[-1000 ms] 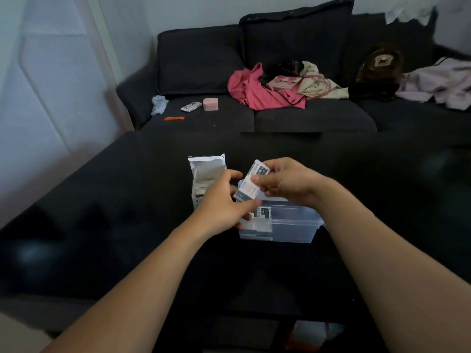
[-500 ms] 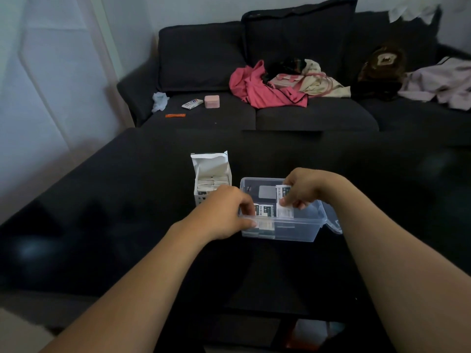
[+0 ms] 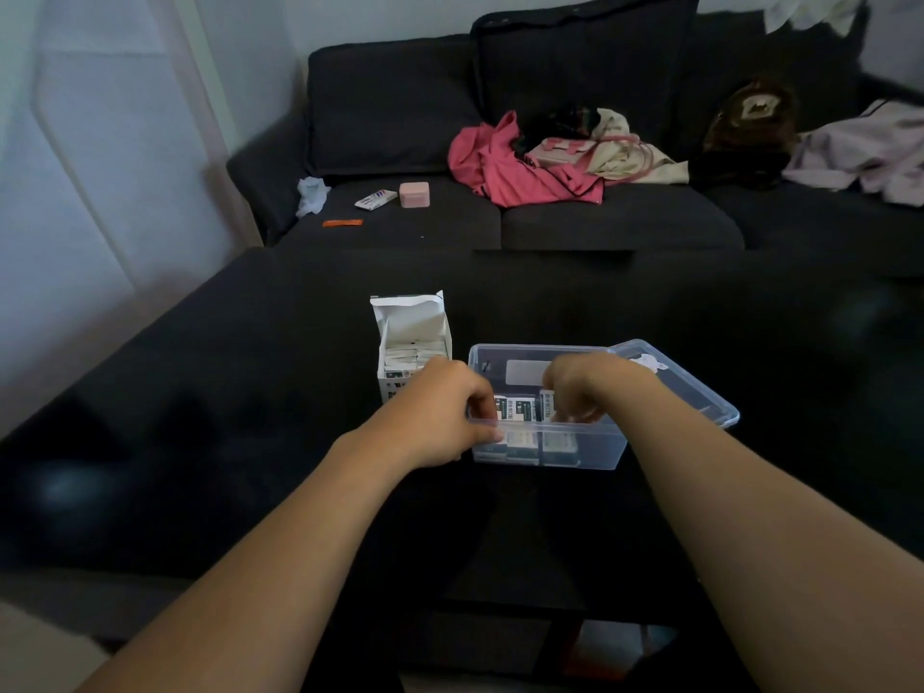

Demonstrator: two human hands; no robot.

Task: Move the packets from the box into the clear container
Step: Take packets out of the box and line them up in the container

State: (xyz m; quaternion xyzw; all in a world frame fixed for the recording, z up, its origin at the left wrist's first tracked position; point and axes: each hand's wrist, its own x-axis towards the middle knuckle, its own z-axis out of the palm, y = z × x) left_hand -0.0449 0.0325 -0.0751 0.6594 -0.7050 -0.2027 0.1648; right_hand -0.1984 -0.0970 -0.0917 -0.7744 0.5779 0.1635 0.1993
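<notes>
Reaching right hand (image 3: 580, 387) into container (image 3: 590, 450)

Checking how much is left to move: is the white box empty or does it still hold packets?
Not empty. The white box stands upright with its flap open, and packets show inside.
</notes>
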